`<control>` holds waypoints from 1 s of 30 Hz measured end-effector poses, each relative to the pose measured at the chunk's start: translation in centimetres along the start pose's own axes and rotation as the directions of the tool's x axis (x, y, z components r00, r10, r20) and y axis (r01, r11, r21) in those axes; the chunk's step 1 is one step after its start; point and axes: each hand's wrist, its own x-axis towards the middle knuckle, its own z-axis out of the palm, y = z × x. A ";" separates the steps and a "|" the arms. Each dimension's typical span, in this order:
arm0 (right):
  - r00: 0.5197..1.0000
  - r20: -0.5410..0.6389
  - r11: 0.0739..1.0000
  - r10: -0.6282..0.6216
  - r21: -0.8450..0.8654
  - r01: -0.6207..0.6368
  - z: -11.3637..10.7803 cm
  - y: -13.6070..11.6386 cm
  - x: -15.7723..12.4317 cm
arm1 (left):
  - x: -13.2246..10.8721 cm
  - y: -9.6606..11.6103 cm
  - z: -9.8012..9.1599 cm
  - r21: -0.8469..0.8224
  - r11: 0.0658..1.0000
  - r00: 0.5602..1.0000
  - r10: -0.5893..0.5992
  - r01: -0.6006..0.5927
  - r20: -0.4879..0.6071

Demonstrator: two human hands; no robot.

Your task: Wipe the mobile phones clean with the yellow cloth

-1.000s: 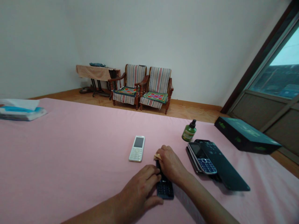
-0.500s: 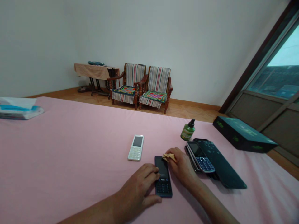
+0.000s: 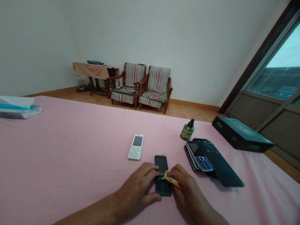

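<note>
A dark keypad phone [image 3: 163, 186] lies face up on the pink sheet [image 3: 77, 150]. My left hand [image 3: 138, 189] rests at its left side, fingertips on the phone's edge and thumb near the lower corner. Pinched in my right hand [image 3: 187, 187] is a small yellowish cloth [image 3: 172, 180], touching the phone's right side around the middle, between screen and keypad. A white keypad phone [image 3: 136, 147] lies apart, up and left of the dark one.
Right of my hands, a blue keypad phone [image 3: 202, 157] lies on other phones beside a dark flat case [image 3: 225, 165]. Behind stand a green spray bottle [image 3: 187, 131] and a black box [image 3: 241, 132]. A tissue pack [image 3: 21, 111] lies far left.
My right hand has moved down along the phone with the cloth, from the top of the screen to the middle. My left hand has stayed nearly in place.
</note>
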 end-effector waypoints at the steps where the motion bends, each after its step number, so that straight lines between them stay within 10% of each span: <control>1: 1.000 0.015 1.000 0.011 -0.014 -0.011 -0.1 -0.2 0.0 | 0.0 0.0 0.0 -0.002 1.000 1.000 -0.010 0.010 -0.003; 14: 0.995 -0.093 0.861 0.032 -0.502 -0.075 0.7 -0.3 5.6 | -0.1 -0.1 -0.1 0.023 1.000 0.999 -0.017 0.017 0.028; 30: 0.997 -0.076 0.893 0.006 -0.449 -0.039 1.0 -0.6 6.1 | 0.0 0.4 -0.3 -0.002 1.000 1.000 0.013 -0.013 0.011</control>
